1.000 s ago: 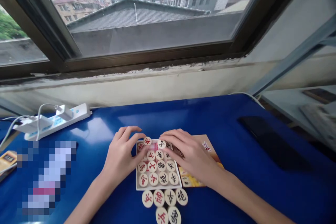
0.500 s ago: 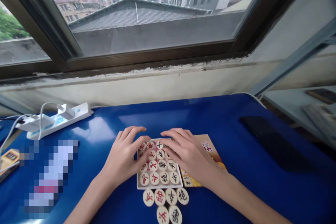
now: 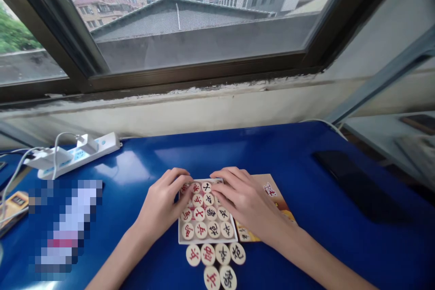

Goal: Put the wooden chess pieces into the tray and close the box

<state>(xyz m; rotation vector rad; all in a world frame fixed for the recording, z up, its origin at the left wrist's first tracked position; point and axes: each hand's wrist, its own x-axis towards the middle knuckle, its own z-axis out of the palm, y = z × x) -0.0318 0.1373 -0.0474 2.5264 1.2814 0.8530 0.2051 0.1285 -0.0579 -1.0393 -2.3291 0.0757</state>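
At ten o'clock a white power strip [image 3: 79,154] is seen; round pieces [image 3: 211,213] are partly hidden by curled left hand [image 3: 166,195] and right hand [image 3: 243,197], any pinching indiscernible.

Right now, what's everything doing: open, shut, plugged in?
Box: open
Boxed discs: visible ones face up
Loose discs: face up, outside
Cover: beside the box
Power strip: plugs in it
Window: can't tell if open
Left hand: curled over the box
Right hand: curled over the box
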